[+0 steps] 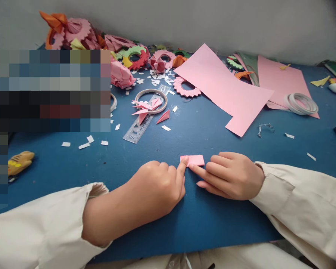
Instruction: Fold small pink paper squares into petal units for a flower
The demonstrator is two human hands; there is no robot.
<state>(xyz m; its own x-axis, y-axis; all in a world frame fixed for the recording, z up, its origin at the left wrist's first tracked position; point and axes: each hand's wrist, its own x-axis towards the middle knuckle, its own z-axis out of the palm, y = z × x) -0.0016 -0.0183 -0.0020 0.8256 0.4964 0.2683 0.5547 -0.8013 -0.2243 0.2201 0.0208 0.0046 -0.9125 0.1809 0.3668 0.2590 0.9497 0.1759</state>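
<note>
A small pink paper rectangle (196, 160) lies flat on the blue table (156, 228) in front of me. My left hand (164, 183) presses its index fingertip on the paper's left part, the other fingers curled in. At the paper's lower edge rests the index fingertip of my right hand (232, 175); its thumb is apart below and the other fingers are bent. Neither hand grips the paper; both only touch it. Past the hands lies a large pink sheet (224, 86) with a notch cut at its near corner.
A clear ruler (138, 129) lies under a tape roll (164, 101) with pink folded pieces. Folded paper rings (186, 87) and white scraps (165, 127) are at the back. Tape rolls (302, 104) stand right; a yellow striped object (21, 162) is left.
</note>
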